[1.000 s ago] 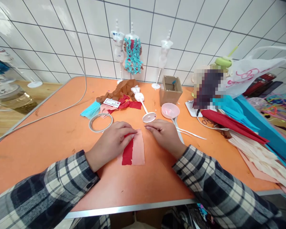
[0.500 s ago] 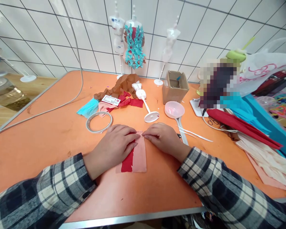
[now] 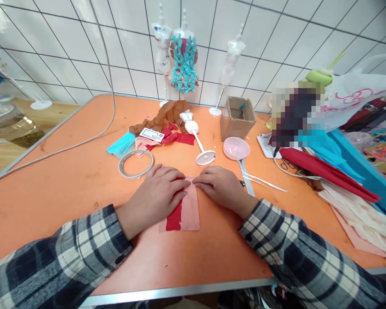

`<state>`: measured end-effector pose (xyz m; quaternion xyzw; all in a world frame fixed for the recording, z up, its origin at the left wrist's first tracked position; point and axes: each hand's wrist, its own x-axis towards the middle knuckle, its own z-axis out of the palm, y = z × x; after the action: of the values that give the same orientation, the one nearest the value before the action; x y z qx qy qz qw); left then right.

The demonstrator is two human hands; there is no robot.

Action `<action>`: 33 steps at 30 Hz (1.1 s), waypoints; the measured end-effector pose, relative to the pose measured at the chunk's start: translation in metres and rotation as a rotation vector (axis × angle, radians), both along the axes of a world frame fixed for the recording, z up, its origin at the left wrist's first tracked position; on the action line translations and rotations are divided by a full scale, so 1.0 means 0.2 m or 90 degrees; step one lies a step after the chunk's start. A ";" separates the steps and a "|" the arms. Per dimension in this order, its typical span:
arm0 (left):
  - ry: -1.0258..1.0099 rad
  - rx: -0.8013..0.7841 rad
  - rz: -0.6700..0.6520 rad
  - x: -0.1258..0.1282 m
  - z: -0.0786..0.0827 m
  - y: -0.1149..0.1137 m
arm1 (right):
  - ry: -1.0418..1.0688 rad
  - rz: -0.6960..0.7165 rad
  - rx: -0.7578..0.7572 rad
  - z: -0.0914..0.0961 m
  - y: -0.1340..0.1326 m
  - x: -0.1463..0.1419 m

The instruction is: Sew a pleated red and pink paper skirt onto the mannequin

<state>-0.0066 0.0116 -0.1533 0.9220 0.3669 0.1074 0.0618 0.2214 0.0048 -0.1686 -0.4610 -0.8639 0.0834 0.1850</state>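
Note:
A pink sheet of crepe paper (image 3: pixel 190 210) with a red strip (image 3: pixel 174 219) along it lies flat on the table before me. My left hand (image 3: pixel 157 193) rests over the red side, its fingers bent and its thumb and forefinger closed at the sheet's far end. From the other side, my right hand (image 3: pixel 220 186) pinches the top right corner of the same pink sheet. The two sets of fingertips are a small gap apart. Part of the red strip is hidden beneath my left hand.
Around the hands are a tape roll (image 3: pixel 136 164), a small white mannequin (image 3: pixel 197 139) lying down, a pink scoop (image 3: pixel 236 149) and a cardboard box (image 3: pixel 238 118). Brown crepe paper (image 3: pixel 167 116) lies behind. Stacked coloured paper (image 3: pixel 328 174) fills the right side; a cable (image 3: pixel 111 86) crosses at left.
The whole view has shifted slightly. Both hands keep nearly the same place at the far end of the pink sheet.

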 end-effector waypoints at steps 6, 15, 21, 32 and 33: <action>0.016 -0.002 -0.005 0.01 0.01 -0.01 | -0.038 0.003 0.018 0.03 -0.02 -0.01; 0.043 0.041 -0.020 0.01 0.02 -0.01 | 0.030 0.019 0.016 0.01 -0.02 0.01; 0.041 0.019 -0.017 0.01 0.02 -0.01 | 0.041 -0.005 0.026 0.03 -0.03 0.00; -0.020 0.012 0.003 -0.01 0.00 0.04 | 0.051 -0.076 -0.040 0.05 -0.06 -0.04; -0.019 0.019 0.005 -0.01 -0.01 0.04 | 0.046 -0.069 -0.036 0.05 -0.06 -0.05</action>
<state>-0.0076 0.0190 -0.1546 0.9196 0.3682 0.1267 0.0527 0.2117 -0.0067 -0.1595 -0.5089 -0.8278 0.1138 0.2070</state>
